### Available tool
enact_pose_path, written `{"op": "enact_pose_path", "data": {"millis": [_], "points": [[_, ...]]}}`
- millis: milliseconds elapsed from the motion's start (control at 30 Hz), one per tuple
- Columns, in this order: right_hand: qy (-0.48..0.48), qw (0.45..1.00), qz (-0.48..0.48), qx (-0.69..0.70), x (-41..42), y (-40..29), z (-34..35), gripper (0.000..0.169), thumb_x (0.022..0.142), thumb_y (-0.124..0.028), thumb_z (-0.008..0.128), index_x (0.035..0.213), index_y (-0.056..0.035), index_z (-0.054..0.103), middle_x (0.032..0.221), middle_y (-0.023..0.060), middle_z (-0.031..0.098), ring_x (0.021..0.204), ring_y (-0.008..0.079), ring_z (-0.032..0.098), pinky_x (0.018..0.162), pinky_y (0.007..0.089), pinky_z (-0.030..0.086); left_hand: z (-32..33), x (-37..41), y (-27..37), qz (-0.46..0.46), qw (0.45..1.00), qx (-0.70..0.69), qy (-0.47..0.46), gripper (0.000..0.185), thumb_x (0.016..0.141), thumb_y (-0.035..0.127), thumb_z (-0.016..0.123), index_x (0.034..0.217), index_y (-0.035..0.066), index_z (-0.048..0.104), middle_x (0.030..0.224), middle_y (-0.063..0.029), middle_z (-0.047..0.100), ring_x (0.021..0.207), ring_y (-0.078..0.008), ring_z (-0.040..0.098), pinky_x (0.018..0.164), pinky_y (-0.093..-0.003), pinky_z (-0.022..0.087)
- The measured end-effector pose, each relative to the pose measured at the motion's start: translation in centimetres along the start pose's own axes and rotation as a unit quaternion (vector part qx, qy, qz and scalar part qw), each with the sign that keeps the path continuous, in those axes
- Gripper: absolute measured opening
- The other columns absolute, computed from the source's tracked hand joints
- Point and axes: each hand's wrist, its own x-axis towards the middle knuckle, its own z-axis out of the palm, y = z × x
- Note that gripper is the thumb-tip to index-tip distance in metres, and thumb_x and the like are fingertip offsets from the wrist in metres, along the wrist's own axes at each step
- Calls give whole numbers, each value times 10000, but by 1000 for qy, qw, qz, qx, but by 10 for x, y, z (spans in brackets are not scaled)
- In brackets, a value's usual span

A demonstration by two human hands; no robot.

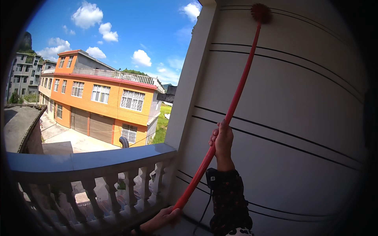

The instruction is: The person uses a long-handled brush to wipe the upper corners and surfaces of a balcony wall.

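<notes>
A long red pole (242,79) runs from the lower middle up to the top right, with a round dark-red bristle brush head (261,14) on its end. That head lies against the upper part of the pale wall (280,97), over a pair of dark lines. Around the pole's middle my right hand (223,138) is closed, its forearm in a dark patterned sleeve. My left hand (166,217) grips the pole near its lower end, beside the foot of the wall.
A balustrade with a smooth stone rail (94,160) and turned balusters (110,188) stands at the left, meeting a wall pillar (189,88). Beyond it are an orange building (115,109) and a paved yard. A dark cord (205,208) hangs below my right sleeve.
</notes>
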Motion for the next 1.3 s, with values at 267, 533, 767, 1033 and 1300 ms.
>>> {"op": "enact_pose_path", "data": {"millis": [267,533,767,1033,1300], "points": [[-40,994,-73,-66,32,7,-20,627,1021,-439,373,1481,-86,132,987,111,495,589,120,545,461,251,541,15,94,14,63,992,-107,35,441,986,494,488,963,57,545,700,41,481,567,-38,444,490,-202,358],[-170,983,-57,42,11,80,42,552,1041,-358,374,1490,-118,161,899,98,573,550,106,580,457,257,523,-45,155,108,23,975,-213,-68,621,973,649,305,928,63,506,568,14,370,426,-105,321,420,-233,241],[-94,978,-92,-163,226,43,111,352,1023,-285,430,1313,-111,331,803,77,515,497,103,496,434,278,486,-81,286,279,217,971,-88,-39,597,967,620,392,937,46,557,584,4,485,404,-92,395,383,-221,254],[-41,934,-70,-347,251,111,158,558,981,-238,485,1429,-80,194,803,115,584,536,192,601,427,351,546,-182,334,249,100,971,-181,-120,470,979,596,381,845,154,472,594,25,427,424,-101,378,389,-230,252],[-46,940,-100,-323,263,156,132,579,960,-211,532,1431,-55,232,902,115,593,648,156,615,491,330,565,-194,324,184,119,979,-148,-74,501,964,620,386,909,130,476,568,-5,418,407,-125,366,382,-248,272]]}}
